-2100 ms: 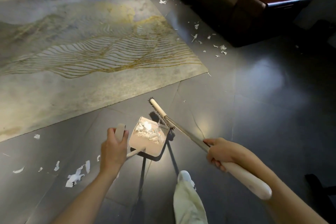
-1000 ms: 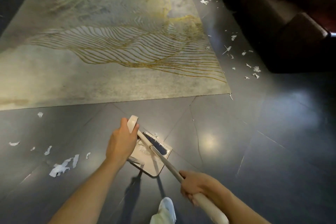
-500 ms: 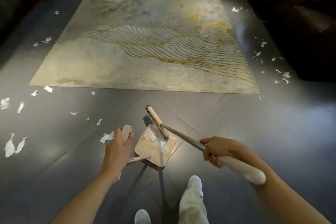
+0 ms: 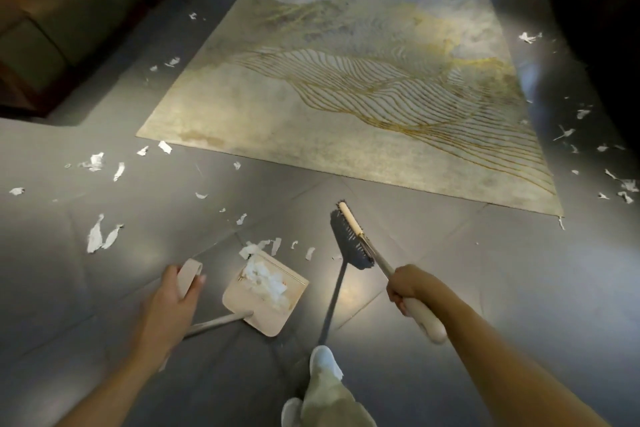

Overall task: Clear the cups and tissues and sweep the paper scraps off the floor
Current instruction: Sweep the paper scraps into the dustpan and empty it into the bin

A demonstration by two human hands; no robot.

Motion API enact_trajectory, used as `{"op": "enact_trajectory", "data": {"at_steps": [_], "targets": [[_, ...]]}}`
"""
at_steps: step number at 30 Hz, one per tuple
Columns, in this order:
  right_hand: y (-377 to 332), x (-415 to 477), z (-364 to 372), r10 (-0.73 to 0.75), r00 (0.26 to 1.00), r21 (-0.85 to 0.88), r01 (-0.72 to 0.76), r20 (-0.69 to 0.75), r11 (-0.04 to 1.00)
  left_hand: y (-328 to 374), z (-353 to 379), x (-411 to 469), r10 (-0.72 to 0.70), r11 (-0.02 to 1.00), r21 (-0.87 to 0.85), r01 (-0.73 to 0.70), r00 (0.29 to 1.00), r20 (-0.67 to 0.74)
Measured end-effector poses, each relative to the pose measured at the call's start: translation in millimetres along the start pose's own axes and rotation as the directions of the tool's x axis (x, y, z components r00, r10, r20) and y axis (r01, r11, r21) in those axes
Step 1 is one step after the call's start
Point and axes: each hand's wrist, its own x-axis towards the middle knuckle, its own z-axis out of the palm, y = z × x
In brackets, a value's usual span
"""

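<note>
Beige dustpan [image 4: 265,302] holds white scraps [image 4: 266,279]. Broom [image 4: 351,236]: grey bristles, cream back and grip. Floor [image 4: 485,281] is glossy dark grey. Rug [image 4: 363,87], frame centre, is pale grey-beige with wavy gold lines. Sofa [image 4: 52,17], upper left, is olive green.

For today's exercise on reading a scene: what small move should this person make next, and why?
Probably draw the grey-bristled broom, held in the right hand, leftward toward the beige dustpan steadied by the left hand. Torn white paper scraps lie on the floor at its front lip, beside the bristles.
</note>
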Motion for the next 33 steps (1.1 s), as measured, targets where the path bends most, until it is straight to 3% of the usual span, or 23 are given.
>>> {"op": "enact_trajectory", "data": {"at_steps": [7,11,19,21,27,31,33], "targets": [[-32,41,17,0.094,0.994,0.134,-0.100,0.055,0.986,-36,-55,56,0.006,0.989,0.149,0.002,0.998,-0.057],[-72,42,48,0.112,0.977,0.137,-0.138,0.184,0.981,-67,-88,100,-0.020,0.973,0.231,0.020,1.000,-0.005],[-185,40,138,0.077,0.973,0.268,-0.136,0.219,0.954,-107,-108,197,0.036,0.972,0.229,-0.057,0.995,0.095],[-213,37,160,0.068,0.971,0.239,-0.123,0.228,0.963,-107,-109,227,0.053,0.973,0.218,-0.073,0.994,0.099],[-281,26,215,-0.025,0.952,0.013,0.022,0.307,1.000,-69,-89,293,0.224,0.924,0.227,-0.308,0.916,0.333],[-302,0,222,-0.048,0.935,-0.006,0.053,0.352,0.999,-63,-88,312,0.222,0.933,0.192,-0.305,0.906,0.360],[-304,-19,207,-0.085,0.922,0.091,0.054,0.379,0.994,-67,-91,316,0.209,0.944,0.170,-0.284,0.909,0.361]]}}
